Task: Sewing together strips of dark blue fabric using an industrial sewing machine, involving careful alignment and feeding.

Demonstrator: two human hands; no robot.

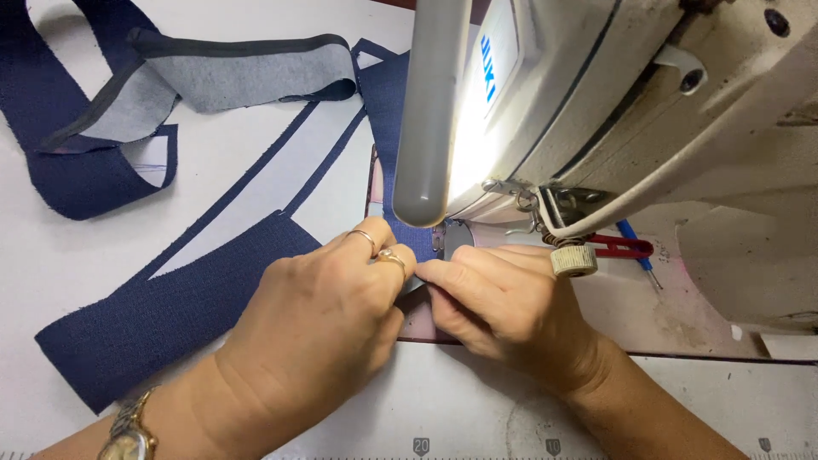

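- Presently, the left hand (319, 311) and right hand (503, 302) are pinching the navy fabric strip (170, 311), fingers closed on its edge.
- The strip is lying on the bench (477, 409), its end just before the sewing machine (596, 102) presser foot.
- Positioning is apparently under way; the next move is calling for aligned feeding.
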